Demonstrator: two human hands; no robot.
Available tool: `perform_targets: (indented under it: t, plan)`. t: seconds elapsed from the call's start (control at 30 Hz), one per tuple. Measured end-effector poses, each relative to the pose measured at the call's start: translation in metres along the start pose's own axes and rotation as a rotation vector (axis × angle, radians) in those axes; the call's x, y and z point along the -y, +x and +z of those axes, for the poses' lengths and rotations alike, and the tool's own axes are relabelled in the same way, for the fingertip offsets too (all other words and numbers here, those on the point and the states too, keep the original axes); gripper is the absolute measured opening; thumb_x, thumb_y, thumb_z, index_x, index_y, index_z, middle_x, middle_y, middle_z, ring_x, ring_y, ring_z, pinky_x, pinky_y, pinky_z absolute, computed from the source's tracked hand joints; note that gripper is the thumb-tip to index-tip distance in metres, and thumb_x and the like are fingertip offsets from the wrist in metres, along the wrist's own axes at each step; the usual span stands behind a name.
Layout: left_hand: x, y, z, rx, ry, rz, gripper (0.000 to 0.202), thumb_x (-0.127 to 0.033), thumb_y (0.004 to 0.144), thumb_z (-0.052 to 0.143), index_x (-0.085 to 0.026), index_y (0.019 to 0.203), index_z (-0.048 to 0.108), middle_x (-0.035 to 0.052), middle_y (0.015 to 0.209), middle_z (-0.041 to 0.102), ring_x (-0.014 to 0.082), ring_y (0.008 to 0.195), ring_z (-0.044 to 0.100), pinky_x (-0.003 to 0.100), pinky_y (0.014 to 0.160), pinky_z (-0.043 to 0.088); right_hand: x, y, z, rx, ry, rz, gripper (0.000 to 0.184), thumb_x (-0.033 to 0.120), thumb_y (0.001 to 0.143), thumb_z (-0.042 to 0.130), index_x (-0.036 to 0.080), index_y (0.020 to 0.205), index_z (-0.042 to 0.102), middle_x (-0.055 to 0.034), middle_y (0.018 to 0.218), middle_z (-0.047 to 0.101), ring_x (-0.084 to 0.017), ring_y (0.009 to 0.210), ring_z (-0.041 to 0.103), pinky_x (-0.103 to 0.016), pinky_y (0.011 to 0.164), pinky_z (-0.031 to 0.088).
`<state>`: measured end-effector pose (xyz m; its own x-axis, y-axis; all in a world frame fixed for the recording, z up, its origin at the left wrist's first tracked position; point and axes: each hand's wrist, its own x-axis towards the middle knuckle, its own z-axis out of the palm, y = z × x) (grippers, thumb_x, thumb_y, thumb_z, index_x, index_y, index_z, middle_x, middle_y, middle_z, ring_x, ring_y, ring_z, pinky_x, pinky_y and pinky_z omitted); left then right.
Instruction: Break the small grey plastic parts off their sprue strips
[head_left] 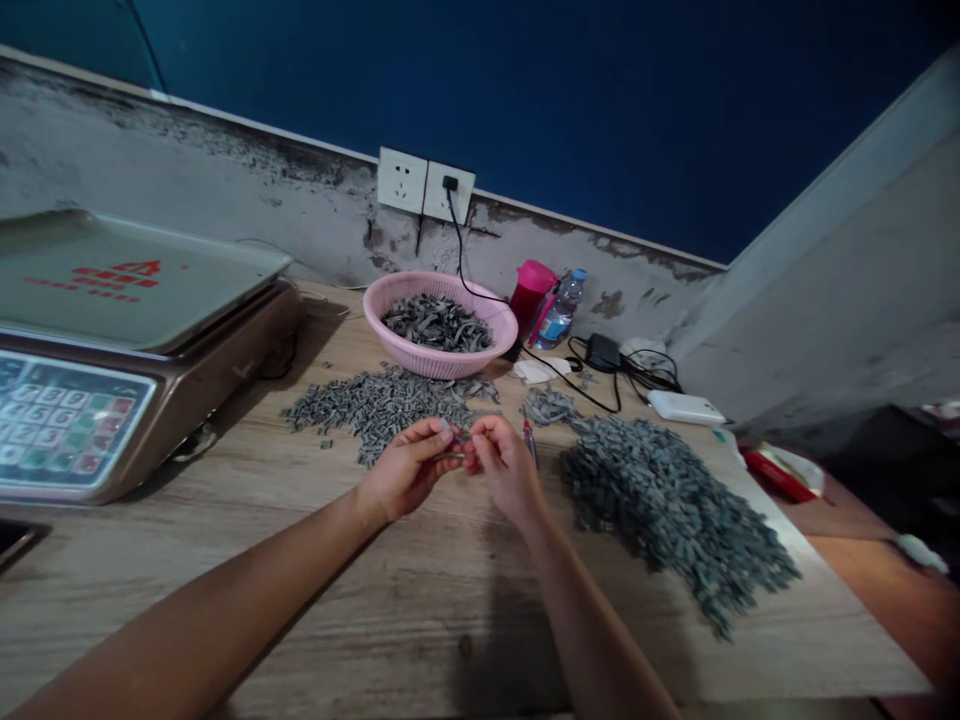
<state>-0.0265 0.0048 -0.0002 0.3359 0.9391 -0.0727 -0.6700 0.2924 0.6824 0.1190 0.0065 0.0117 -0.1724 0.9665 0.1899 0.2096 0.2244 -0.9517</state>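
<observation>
Head view has the left hand (409,468) and right hand (510,470), each grip pinched closed on a small greyish piece (463,437), above the bench (337,580) between scattered pile (360,405) and larger heap (671,490), probably for easy reach.

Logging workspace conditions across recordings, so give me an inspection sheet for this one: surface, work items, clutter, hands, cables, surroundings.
Surface: wood-grain table, with loose grey bits scattered on it.
Work items: small grey pieces heaped before a pink basket of grey strips; larger grey pile at right.
Clutter: scale at left; lidded cup and bottle by the wall.
Hands: left hand and right hand meet at the fingertips around a small item, too small to identify.
Cables: black cable runs from a wall socket past the basket; more lie bunched near a black adapter.
Surroundings: stained grey wall below a blue panel.
</observation>
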Motion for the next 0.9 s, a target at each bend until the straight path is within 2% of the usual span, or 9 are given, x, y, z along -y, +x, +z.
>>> perform_targets:
  t: [0.1, 0.23, 0.33, 0.5, 0.6, 0.77, 0.9]
  plan:
    - [-0.001, 0.0, -0.001, 0.042, -0.028, -0.037, 0.014, -0.025, 0.071, 0.07, -0.016, 0.075, 0.06, 0.0036, 0.082, 0.064, 0.0162, 0.079, 0.063, 0.032, 0.078, 0.052, 0.001, 0.001, -0.003, 0.022, 0.076, 0.048, 0.01, 0.03, 0.081, 0.049, 0.021, 0.084, 0.05, -0.0012, 0.071, 0.063, -0.015, 0.062, 0.062, -0.027, 0.058, 0.052]
    - [-0.002, 0.0, 0.0, 0.019, -0.002, -0.021, 0.016, -0.021, 0.067, 0.074, -0.013, 0.069, 0.06, 0.0033, 0.081, 0.065, 0.014, 0.076, 0.063, 0.028, 0.077, 0.051, 0.005, 0.001, -0.005, -0.008, 0.102, 0.067, 0.011, 0.029, 0.076, 0.054, 0.02, 0.082, 0.054, -0.0021, 0.071, 0.065, -0.016, 0.064, 0.064, -0.029, 0.063, 0.053]
    - [-0.001, 0.0, 0.002, 0.014, 0.063, 0.043, 0.018, -0.017, 0.062, 0.077, -0.011, 0.067, 0.06, 0.0036, 0.078, 0.065, 0.0118, 0.073, 0.063, 0.023, 0.073, 0.05, 0.007, 0.002, -0.008, -0.041, 0.022, 0.03, 0.009, 0.025, 0.073, 0.055, 0.019, 0.08, 0.056, -0.0006, 0.066, 0.062, -0.015, 0.06, 0.061, -0.025, 0.058, 0.05]
    - [0.003, 0.001, 0.002, 0.014, 0.123, 0.129, 0.026, -0.015, 0.058, 0.078, -0.011, 0.069, 0.056, 0.003, 0.075, 0.064, 0.0111, 0.069, 0.06, 0.022, 0.066, 0.047, 0.007, 0.003, -0.01, -0.034, -0.085, -0.022, 0.009, 0.023, 0.072, 0.055, 0.018, 0.079, 0.057, 0.0001, 0.064, 0.059, -0.013, 0.056, 0.056, -0.022, 0.052, 0.044]
    - [0.005, 0.003, 0.001, -0.028, 0.147, 0.15, 0.032, -0.014, 0.057, 0.078, -0.014, 0.076, 0.053, 0.0002, 0.073, 0.062, 0.0087, 0.064, 0.058, 0.021, 0.064, 0.046, 0.007, 0.003, -0.01, -0.017, -0.147, -0.062, 0.009, 0.023, 0.075, 0.053, 0.018, 0.08, 0.057, -0.0017, 0.068, 0.06, -0.013, 0.06, 0.057, -0.023, 0.054, 0.045]
    - [0.005, 0.003, 0.001, -0.067, 0.314, 0.23, 0.035, -0.015, 0.06, 0.074, -0.015, 0.084, 0.049, -0.0005, 0.076, 0.059, 0.0071, 0.067, 0.055, 0.019, 0.064, 0.044, 0.01, 0.001, -0.009, -0.05, -0.334, -0.225, 0.01, 0.018, 0.076, 0.052, 0.018, 0.083, 0.059, -0.0052, 0.084, 0.061, -0.015, 0.071, 0.058, -0.026, 0.066, 0.049]
    - [0.006, 0.003, 0.001, -0.08, 0.465, 0.291, 0.033, -0.014, 0.063, 0.068, -0.016, 0.088, 0.048, -0.0002, 0.076, 0.057, 0.0082, 0.068, 0.054, 0.019, 0.062, 0.042, 0.011, -0.002, -0.007, -0.053, -0.388, -0.216, 0.016, 0.017, 0.077, 0.051, 0.02, 0.09, 0.059, -0.0042, 0.082, 0.063, -0.016, 0.075, 0.06, -0.027, 0.07, 0.049]
